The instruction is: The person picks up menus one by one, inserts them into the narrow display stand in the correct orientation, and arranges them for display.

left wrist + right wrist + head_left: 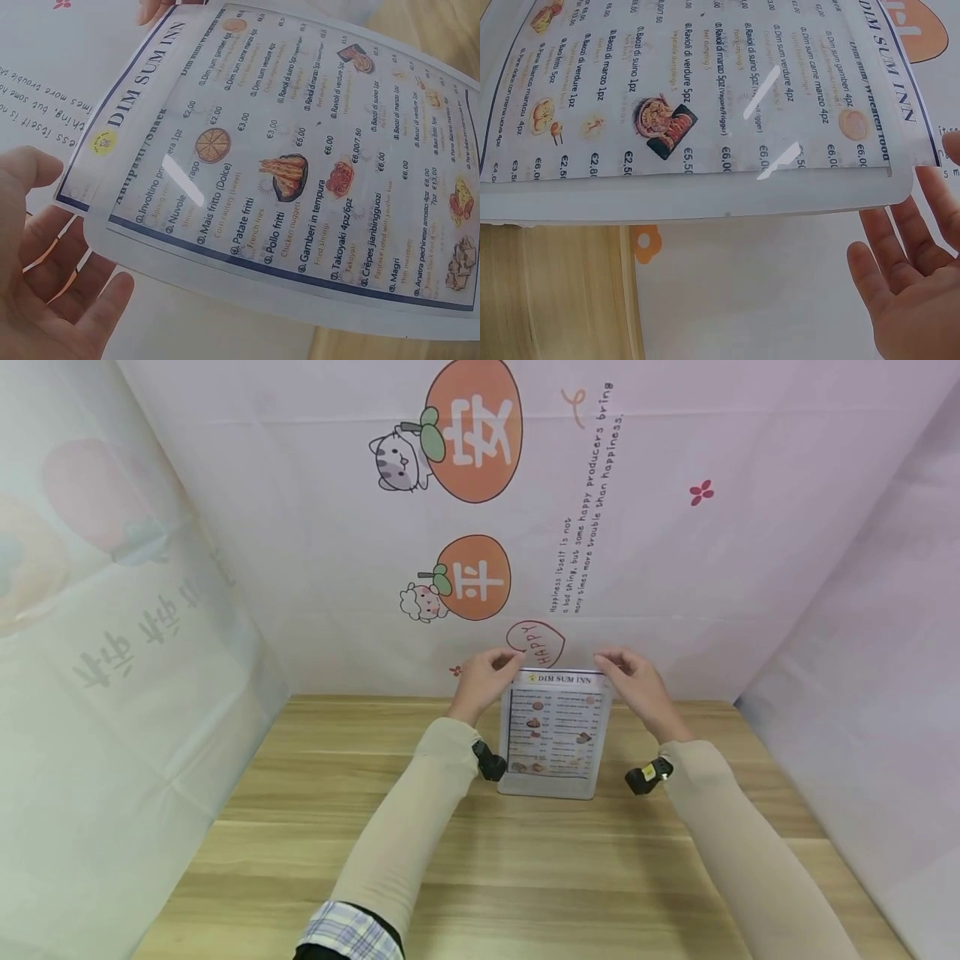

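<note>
A printed menu headed DIM SUM INN [558, 731] stands upright over the table, inside a clear, pale-edged plastic sleeve [546, 789]. Its heading strip sticks out beyond the sleeve's top edge. My left hand [483, 683] pinches the menu's upper left corner, thumb in front and index finger behind. At the upper right corner, my right hand [640, 687] pinches the sheet the same way. In the left wrist view the other left fingers [112, 307] spread behind the sleeve's edge. Spread right fingers [866, 262] show below the corner in the right wrist view.
The wooden table [525, 885] runs back to a printed cloth wall [645, 560] with orange fruit drawings and writing. Further cloth hangs along the left side [187, 710] and right side [862, 693]. A small black camera sits on each wrist.
</note>
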A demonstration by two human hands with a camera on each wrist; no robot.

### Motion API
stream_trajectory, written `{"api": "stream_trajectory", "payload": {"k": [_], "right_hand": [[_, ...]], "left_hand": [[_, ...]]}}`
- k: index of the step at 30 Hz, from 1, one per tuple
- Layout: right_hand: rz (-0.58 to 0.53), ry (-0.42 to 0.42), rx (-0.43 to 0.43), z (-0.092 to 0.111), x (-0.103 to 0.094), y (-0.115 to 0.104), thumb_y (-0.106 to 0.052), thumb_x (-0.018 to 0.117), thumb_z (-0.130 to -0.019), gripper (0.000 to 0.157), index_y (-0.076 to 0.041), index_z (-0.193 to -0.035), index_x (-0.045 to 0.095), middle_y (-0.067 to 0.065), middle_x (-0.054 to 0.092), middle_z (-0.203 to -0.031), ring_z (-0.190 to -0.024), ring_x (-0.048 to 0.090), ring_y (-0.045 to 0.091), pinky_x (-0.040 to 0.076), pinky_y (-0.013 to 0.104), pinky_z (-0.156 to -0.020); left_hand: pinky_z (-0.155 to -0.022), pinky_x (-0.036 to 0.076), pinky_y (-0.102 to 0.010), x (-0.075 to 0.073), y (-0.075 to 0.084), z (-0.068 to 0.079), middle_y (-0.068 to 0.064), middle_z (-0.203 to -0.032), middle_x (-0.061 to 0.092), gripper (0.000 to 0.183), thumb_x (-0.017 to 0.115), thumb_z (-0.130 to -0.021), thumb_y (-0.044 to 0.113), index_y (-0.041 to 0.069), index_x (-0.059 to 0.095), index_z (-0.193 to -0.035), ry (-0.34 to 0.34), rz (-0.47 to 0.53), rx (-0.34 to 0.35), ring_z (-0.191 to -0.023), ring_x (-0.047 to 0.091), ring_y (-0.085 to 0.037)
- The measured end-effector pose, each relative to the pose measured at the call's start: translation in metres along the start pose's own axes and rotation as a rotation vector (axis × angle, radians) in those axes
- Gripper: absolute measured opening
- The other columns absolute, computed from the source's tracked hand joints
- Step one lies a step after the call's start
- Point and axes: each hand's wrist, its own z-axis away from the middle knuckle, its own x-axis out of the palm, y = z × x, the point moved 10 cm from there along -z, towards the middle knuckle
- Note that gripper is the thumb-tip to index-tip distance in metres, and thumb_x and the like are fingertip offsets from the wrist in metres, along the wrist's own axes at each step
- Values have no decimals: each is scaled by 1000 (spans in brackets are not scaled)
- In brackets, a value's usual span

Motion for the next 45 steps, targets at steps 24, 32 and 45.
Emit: {"api": "stream_trajectory", "payload": {"k": [24, 32, 45], "right_hand": [[6, -77, -18, 6, 8, 5, -43, 56, -102, 53, -5, -138, 53, 16, 53, -136, -130, 46, 35, 34, 58, -111], [-5, -113, -12, 9, 11, 9, -46, 57, -101, 54, -7, -139, 53, 15, 52, -138, -131, 45, 35, 34, 59, -111], [-25, -131, -34, 10, 16, 12, -34, 56, -104, 46, -4, -138, 52, 16, 53, -136, -124, 49, 33, 38, 54, -107]], "left_hand": [[-96, 50, -36, 7, -8, 5, 6, -111, 69, 27, 62, -100, 38, 19, 73, -115, -38, 0, 0, -105, 61, -12], [-92, 51, -35, 10, -13, 7, 7, -107, 69, 27, 62, -100, 38, 18, 73, -114, -56, 5, 2, -101, 61, -11], [-86, 53, -33, 13, -15, 12, 8, -100, 70, 25, 63, -100, 36, 18, 74, -112, -61, 5, 13, -95, 63, -11]]}}
